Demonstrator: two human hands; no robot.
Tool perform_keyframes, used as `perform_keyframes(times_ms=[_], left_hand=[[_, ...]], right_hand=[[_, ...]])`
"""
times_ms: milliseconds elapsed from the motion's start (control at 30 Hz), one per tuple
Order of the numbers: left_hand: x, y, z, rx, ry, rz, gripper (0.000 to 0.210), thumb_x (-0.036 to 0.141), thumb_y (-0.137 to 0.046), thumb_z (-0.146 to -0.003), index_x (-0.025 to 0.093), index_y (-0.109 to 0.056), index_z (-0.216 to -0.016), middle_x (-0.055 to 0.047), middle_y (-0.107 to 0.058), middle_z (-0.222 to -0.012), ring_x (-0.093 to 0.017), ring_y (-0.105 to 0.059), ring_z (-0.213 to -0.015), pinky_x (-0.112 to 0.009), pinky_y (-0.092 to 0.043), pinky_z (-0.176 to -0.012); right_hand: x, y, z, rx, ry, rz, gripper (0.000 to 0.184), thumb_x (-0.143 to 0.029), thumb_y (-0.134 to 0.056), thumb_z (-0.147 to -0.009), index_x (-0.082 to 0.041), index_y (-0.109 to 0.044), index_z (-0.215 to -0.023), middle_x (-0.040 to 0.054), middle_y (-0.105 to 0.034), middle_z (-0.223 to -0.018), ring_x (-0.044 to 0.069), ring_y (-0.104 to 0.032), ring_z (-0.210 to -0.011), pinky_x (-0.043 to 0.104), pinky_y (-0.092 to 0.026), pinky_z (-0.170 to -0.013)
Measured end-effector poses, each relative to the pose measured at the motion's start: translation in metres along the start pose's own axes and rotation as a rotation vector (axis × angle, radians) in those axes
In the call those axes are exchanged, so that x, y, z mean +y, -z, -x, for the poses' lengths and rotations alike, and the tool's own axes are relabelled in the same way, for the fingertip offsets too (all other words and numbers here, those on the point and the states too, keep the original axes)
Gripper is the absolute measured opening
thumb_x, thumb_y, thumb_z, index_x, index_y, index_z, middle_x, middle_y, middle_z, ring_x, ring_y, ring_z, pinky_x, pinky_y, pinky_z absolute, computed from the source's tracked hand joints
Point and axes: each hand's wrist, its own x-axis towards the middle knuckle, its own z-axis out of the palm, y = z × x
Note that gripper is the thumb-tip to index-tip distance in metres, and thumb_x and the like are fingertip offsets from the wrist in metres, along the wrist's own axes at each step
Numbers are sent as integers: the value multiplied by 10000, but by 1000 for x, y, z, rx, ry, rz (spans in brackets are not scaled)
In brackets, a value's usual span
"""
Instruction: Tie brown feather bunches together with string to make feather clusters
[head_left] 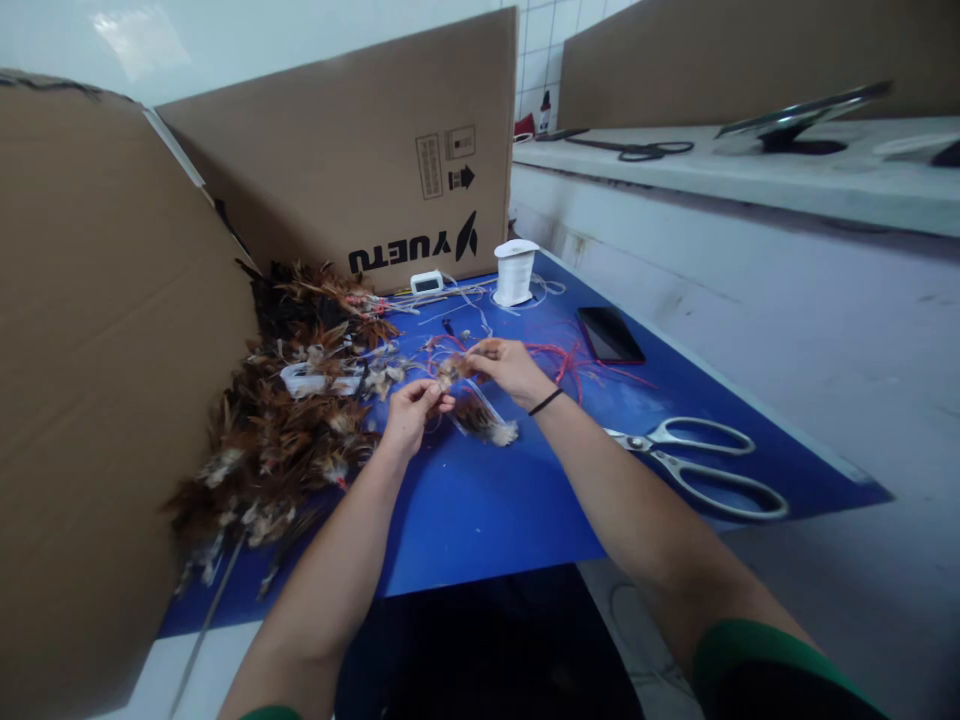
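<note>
Above blue tabletop (487,530) | left hand (409,416), right hand (514,370) | each grip pinched on brown feather tuft (450,373)

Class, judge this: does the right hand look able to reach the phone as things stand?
Likely yes: only low red cords lie between the right hand and the phone, though that hand holds feathers.

Feather tuft (449,372) partly out of sight behind fingertips (430,393), scissor blades (618,438) mostly behind the right forearm (630,500).
</note>
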Motion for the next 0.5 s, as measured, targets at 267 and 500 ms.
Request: perform_keyframes(times_ms=[267, 500], left_hand=[[4, -1, 4, -162, -44, -326, 273, 389, -700, -672, 123, -647, -708, -9, -625, -558, -123, -577, -501, -261, -492, -536], [4, -2, 5, -186, -50, -373, 252, 376, -691, -681, 129, -643, -671, -4, -606, -549, -109, -547, -467, -240, -467, -494]], right_hand=[[-23, 12, 8, -46, 272, 41, 220, -300, -740, -616, -149, -632, -735, 9, -652, -665, 110, -581, -584, 264, -492, -596], [-24, 10, 13, -236, 292, 283, 183, -256, -700, -661, -150, -642, -799, 8, -641, -707, 106, -569, -624, 245, -460, -605]])
